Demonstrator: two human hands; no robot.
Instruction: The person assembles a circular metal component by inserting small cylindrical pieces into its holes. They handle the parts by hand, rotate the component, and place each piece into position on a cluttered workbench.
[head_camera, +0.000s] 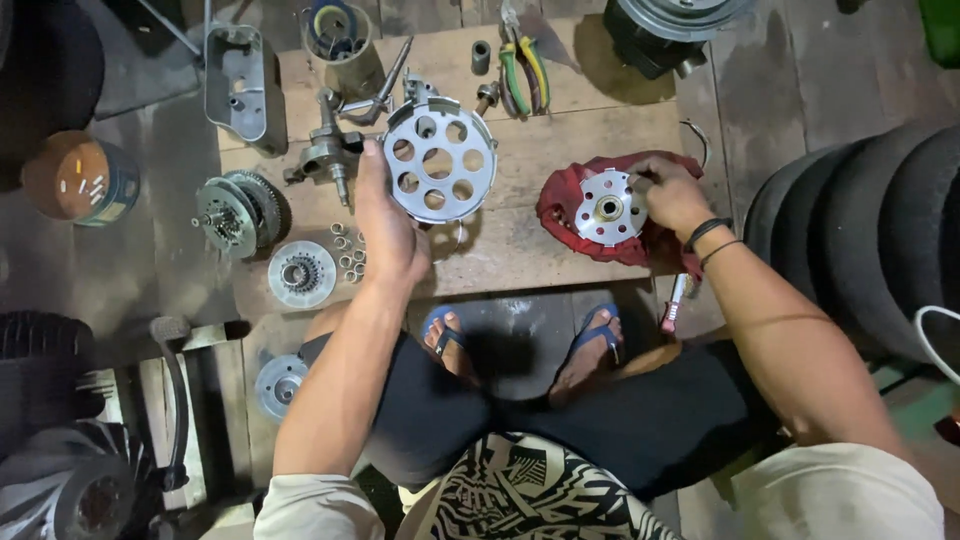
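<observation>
My left hand (385, 225) grips the near rim of a round metal clutch basket (438, 160) with several round holes, tilted up from the wooden board (540, 150). My right hand (672, 195) rests on the right edge of a smaller drilled metal disc (608, 208), fingers pinching at its rim. That disc lies on a crumpled red rag (570, 200).
On the board lie a crankshaft (325, 150), a clutch pack (238, 210), a toothed hub (300, 273), several small springs (347, 255), green-and-yellow pliers (525, 70) and a metal cover (237, 80). Tyres (880, 230) stand at right. My sandalled feet (520, 340) are below.
</observation>
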